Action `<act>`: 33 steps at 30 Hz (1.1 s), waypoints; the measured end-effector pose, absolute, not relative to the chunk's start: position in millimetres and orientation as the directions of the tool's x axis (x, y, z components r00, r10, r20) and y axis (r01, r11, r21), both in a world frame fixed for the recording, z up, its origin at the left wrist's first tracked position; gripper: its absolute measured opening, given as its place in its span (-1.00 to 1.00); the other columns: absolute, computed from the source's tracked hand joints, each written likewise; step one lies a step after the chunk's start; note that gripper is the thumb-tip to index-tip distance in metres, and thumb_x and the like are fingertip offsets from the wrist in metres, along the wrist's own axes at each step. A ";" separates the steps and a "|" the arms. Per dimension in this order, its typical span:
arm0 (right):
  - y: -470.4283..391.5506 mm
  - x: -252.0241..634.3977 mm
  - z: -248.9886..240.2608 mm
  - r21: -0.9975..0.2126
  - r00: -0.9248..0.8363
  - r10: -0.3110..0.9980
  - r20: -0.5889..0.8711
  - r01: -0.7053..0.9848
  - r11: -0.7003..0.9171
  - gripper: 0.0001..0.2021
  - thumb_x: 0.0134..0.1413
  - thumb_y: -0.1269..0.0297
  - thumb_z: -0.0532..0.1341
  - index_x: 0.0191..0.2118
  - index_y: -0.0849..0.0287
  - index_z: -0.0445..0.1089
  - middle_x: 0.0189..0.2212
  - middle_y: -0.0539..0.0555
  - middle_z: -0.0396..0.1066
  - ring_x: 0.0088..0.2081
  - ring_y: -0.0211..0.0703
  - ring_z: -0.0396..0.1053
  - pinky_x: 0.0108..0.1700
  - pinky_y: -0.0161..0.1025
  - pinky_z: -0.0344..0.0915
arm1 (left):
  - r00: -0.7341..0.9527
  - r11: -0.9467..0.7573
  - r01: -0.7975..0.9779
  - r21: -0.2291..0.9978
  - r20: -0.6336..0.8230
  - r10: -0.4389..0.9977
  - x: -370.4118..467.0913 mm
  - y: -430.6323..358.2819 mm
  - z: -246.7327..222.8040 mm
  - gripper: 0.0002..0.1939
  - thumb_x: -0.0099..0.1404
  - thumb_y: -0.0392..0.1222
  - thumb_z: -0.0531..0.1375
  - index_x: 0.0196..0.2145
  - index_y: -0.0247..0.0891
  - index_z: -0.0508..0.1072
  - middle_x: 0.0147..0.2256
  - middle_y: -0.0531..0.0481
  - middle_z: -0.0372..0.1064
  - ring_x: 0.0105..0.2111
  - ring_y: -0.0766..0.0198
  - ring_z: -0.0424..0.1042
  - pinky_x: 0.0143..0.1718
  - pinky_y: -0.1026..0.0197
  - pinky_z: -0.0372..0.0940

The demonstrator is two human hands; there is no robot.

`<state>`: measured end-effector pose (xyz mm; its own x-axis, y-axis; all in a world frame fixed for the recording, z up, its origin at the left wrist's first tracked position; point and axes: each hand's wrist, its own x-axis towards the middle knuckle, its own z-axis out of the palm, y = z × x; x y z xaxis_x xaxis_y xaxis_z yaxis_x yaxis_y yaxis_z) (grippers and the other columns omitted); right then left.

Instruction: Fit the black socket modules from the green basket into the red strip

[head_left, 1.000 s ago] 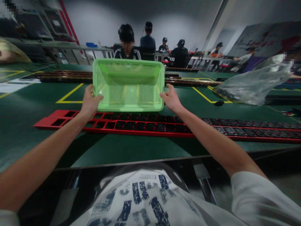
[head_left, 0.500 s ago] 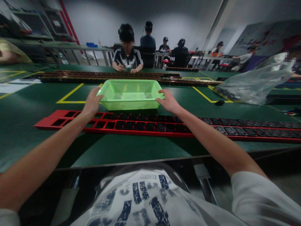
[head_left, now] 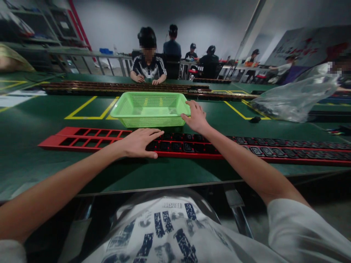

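Observation:
A light green plastic basket (head_left: 153, 121) sits on the green table just beyond two long red racks (head_left: 57, 141). Small black square parts (head_left: 188, 147) fill many of the racks' slots, while several slots at the left end show bare. My left hand (head_left: 142, 143) is open, palm down over the racks, fingers stretched to the right; whether it touches the parts under it I cannot tell. At the basket's right end is my right hand (head_left: 196, 116), thumb and fingers apart beside the rim, not wrapped round it.
Long dark brown strips (head_left: 123, 88) lie across the table behind the basket. To the right rests a clear plastic bag (head_left: 296, 98), with a small black piece (head_left: 255, 119) near it. A person (head_left: 148, 69) sits opposite, and others work farther back.
My left hand has let go of the basket's left end and moved right and nearer, over the racks. My right hand has loosened at the right end. The basket stays almost in place.

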<state>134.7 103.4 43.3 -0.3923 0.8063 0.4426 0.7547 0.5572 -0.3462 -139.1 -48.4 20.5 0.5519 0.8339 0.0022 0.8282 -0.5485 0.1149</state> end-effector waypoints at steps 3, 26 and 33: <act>100.8 133.9 42.5 -0.328 -0.418 0.794 0.441 0.749 0.576 -0.34 0.29 0.15 0.26 0.45 0.11 0.23 0.51 0.36 0.16 0.48 0.44 0.13 0.40 0.51 0.17 | 0.516 -0.514 0.855 0.066 -0.012 0.857 -135.7 -50.5 23.1 0.21 0.37 0.60 0.12 0.62 -0.33 -0.01 0.53 -0.50 0.10 0.47 -0.39 0.22 0.44 -0.34 0.15; 71.9 131.7 47.6 -0.253 -0.853 0.278 0.441 0.179 0.951 -0.84 0.34 0.33 0.16 -0.27 0.14 0.47 -0.32 0.10 0.49 -0.25 -0.10 0.35 -0.14 -0.16 0.27 | 0.468 -0.467 0.882 0.065 0.002 0.884 -132.4 -49.0 24.4 0.23 0.31 0.53 0.21 0.57 -0.49 0.09 0.41 -0.52 0.29 0.36 -0.36 0.36 0.35 -0.23 0.23; 65.3 131.7 53.9 -0.221 -0.925 0.328 0.193 0.285 0.933 -0.86 0.17 0.48 0.19 -0.35 0.18 0.47 -0.37 0.07 0.50 -0.34 -0.16 0.33 -0.21 -0.21 0.16 | 0.460 -0.458 0.886 0.063 -0.021 0.887 -133.0 -51.1 25.1 0.22 0.33 0.52 0.20 0.60 -0.44 0.05 0.45 -0.50 0.24 0.38 -0.37 0.33 0.38 -0.25 0.20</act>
